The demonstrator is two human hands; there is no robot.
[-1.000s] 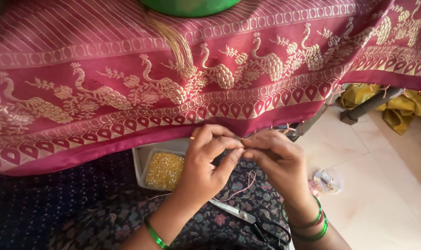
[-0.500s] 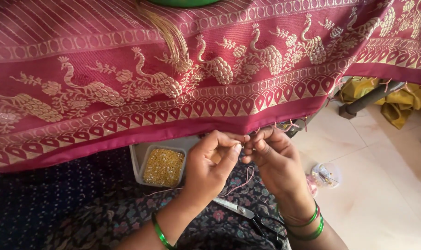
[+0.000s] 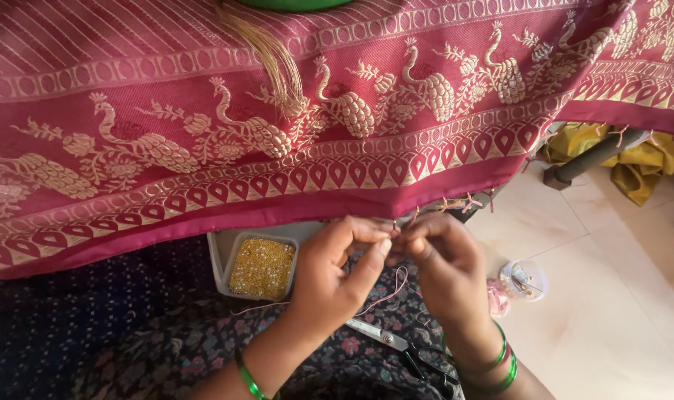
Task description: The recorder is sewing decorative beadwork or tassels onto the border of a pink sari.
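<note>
my left hand (image 3: 329, 278) and right hand (image 3: 441, 259) meet fingertip to fingertip, pinched shut on the pink thread (image 3: 385, 296) at the maroon sari's hem (image 3: 278, 211), knotting a tassel; pulling it snug probably wants a steady pinch.

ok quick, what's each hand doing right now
Left hand: closed in a pinch on the pink thread at the hem of the maroon cloth.
Right hand: fingertips pinched at the same spot; what it holds cannot be told.
</note>
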